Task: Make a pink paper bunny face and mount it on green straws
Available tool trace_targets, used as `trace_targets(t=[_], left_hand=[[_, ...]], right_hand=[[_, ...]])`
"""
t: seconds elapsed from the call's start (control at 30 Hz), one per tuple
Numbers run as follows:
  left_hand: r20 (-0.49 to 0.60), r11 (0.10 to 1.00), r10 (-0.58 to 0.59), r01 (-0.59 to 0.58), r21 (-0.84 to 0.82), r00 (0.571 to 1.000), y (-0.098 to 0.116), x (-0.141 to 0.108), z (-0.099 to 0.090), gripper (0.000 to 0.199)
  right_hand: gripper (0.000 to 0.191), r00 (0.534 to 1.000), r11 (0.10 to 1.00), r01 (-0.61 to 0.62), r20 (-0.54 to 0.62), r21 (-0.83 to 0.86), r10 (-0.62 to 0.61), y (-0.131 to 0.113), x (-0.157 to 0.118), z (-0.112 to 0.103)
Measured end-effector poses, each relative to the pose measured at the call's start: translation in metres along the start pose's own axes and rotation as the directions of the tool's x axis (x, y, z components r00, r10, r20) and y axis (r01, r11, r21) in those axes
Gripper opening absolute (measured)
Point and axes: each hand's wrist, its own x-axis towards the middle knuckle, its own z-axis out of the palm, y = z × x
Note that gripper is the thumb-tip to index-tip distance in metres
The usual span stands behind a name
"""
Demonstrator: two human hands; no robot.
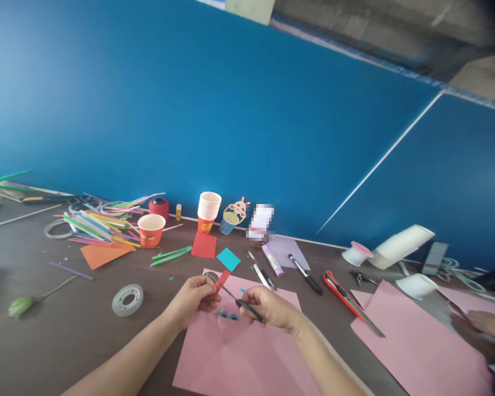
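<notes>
My right hand [272,309] is closed around the black handle of a pair of scissors [226,290], whose metal blades point up and left. Pinched in my left hand [196,294] is a small strip of red paper [223,279], which lies against the blades. Both hands are above a large pink sheet of paper [239,363]. On that sheet, just below the blades, sit two small blue-and-dark round cut-outs [229,316]. A blue paper square [228,259] and a red paper piece [203,245] lie beyond my hands.
To the left are a tape roll [127,300], a paper cup [151,231] and colourful strips [94,225]. Stacked cups [208,212] stand by the blue partition [190,110]. Pens and a red utility knife [346,297] lie rightward. Another person's hand [489,325] is at far right.
</notes>
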Motion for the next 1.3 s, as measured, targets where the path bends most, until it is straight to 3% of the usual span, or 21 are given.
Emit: trace_targets(t=[0.57,0.67,0.73,0.87,1.07,1.3], left_hand=[[-0.03,0.999,0.009,-0.01,-0.032,1.0,0.004,0.002,-0.003,0.021],[-0.054,0.999,0.026,-0.027,-0.033,0.998,0.004,0.002,-0.005,0.021],[-0.076,0.999,0.035,-0.038,-0.035,0.996,0.004,0.002,-0.005,0.023],[-0.077,0.999,0.052,-0.052,0.002,0.996,0.006,-0.002,0.001,0.027],[-0.064,0.948,0.176,-0.151,0.281,0.982,-0.001,-0.008,0.015,0.025],[-0.033,0.911,0.194,-0.167,0.376,0.981,-0.003,-0.009,0.018,0.025]], right_hand=[[0.032,0.999,1.0,-0.005,-0.04,-0.017,0.005,0.0,0.009,0.002],[0.03,0.996,0.999,0.028,-0.088,0.038,-0.024,0.001,0.014,0.004],[0.03,0.981,0.988,0.086,-0.185,0.126,-0.062,-0.002,0.017,0.009],[0.03,0.908,0.937,0.254,-0.392,0.238,-0.147,-0.011,0.018,0.023],[0.029,0.861,0.915,0.378,-0.417,0.14,-0.292,-0.013,0.02,0.04],[0.031,0.828,0.895,0.418,-0.469,0.153,-0.306,-0.006,0.026,0.045]])
